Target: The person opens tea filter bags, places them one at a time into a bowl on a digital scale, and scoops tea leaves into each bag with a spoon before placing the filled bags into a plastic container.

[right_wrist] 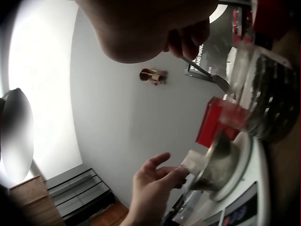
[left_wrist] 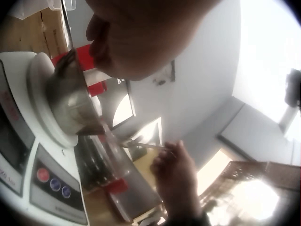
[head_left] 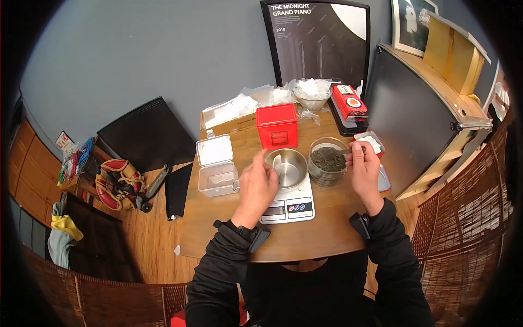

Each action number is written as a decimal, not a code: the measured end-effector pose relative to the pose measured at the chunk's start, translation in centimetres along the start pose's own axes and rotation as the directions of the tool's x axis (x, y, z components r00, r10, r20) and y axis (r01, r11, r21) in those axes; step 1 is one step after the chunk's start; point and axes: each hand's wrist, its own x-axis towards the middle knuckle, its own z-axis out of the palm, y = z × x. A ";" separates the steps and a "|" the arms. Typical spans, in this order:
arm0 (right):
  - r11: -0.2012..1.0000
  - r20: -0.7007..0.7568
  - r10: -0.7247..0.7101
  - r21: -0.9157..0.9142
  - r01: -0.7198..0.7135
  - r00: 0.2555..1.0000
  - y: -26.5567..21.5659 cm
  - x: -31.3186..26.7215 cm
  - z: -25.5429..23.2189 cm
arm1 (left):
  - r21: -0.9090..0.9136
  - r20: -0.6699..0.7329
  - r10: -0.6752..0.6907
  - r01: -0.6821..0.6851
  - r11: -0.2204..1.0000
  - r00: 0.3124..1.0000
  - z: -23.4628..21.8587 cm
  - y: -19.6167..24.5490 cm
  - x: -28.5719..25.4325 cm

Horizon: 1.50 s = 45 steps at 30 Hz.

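Observation:
My left hand (head_left: 257,185) pinches a small white pouch (right_wrist: 194,161), likely an empty tea bag, over the rim of a steel bowl (head_left: 294,170). The bowl sits on a white kitchen scale (head_left: 297,211) with coloured buttons. To its right, a ribbed glass jar (head_left: 327,177) holds dark dried leaves (head_left: 328,158) resembling loose tea. My right hand (head_left: 366,168) grips the handle of a metal spoon (right_wrist: 217,81) and hovers at the jar's right side. The spoon's bowl points in over the jar's mouth.
Behind the bowl stands a red tin (head_left: 277,125). A clear lidded box (head_left: 217,177) lies open at left. At the back are a glass bowl of white pouches (head_left: 312,102), a red packet (head_left: 350,104) and a cardboard piece (head_left: 229,128). An open red tin (head_left: 376,143) stands right.

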 end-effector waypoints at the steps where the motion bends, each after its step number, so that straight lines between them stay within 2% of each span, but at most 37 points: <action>1: 0.998 0.014 0.036 -0.047 -0.035 0.999 1.2 0.0 -0.6 | 0.074 0.024 0.084 -0.085 0.994 0.996 0.0 0.0 -0.2; 2: 0.998 0.010 0.033 -0.046 -0.032 0.999 1.8 -0.1 -0.8 | 0.147 0.052 0.167 -0.173 0.974 0.985 0.1 0.1 -0.1; 3: 0.998 0.040 0.042 -0.056 -0.040 0.998 2.4 -0.5 -1.0 | 0.146 0.055 0.174 -0.180 0.973 0.983 -0.1 0.2 0.2; 4: 0.996 0.068 0.055 -0.068 -0.051 0.996 3.0 -0.8 -1.3 | 0.107 0.037 0.117 -0.121 0.987 0.992 -0.3 0.4 0.5; 5: 0.989 0.099 0.001 -0.150 0.014 0.995 3.5 -1.0 -1.6 | 0.067 0.022 0.057 -0.058 0.996 0.998 -0.3 0.5 0.6; 9: 0.991 0.155 0.019 -0.133 0.001 0.988 4.2 -1.9 -1.7 | 0.132 0.106 0.153 -0.167 0.977 0.982 0.1 0.5 -0.2; 11: 0.986 0.132 0.163 0.022 -0.167 0.978 4.3 -2.6 -1.5 | 0.087 0.093 0.151 -0.159 0.983 0.984 0.2 0.4 -0.6; 12: 0.985 0.123 0.167 0.022 -0.171 0.978 4.5 -2.9 -1.4 | 0.084 0.102 0.155 -0.164 0.983 0.983 0.3 0.5 -0.8; 14: 0.952 0.045 0.268 0.142 -0.272 0.962 4.8 -3.2 -1.1 | 0.100 0.074 0.162 -0.169 0.981 0.984 0.5 0.5 -1.0; 18: 0.924 -0.020 0.319 0.227 -0.306 0.948 5.0 -3.3 -0.7 | 0.098 0.058 0.192 -0.197 0.975 0.980 0.6 0.5 -1.2; 20: 0.868 -0.052 0.421 0.314 -0.385 0.906 4.7 -3.1 -0.6 | 0.089 0.056 0.187 -0.191 0.977 0.981 0.6 0.5 -1.2; 23: 0.828 -0.063 0.468 0.379 -0.413 0.882 4.8 -2.9 -0.4 | 0.085 0.047 0.194 -0.197 0.977 0.980 0.6 0.5 -1.3; 32: 0.729 -0.063 0.530 0.543 -0.417 0.846 4.9 -2.2 -1.4 | 0.068 0.067 0.161 -0.165 0.984 0.985 0.8 0.2 -1.8; 45: 0.741 -0.078 0.501 0.553 -0.381 0.862 4.5 -1.7 -2.0 | 0.093 0.050 0.182 -0.186 0.978 0.982 1.1 0.3 -1.8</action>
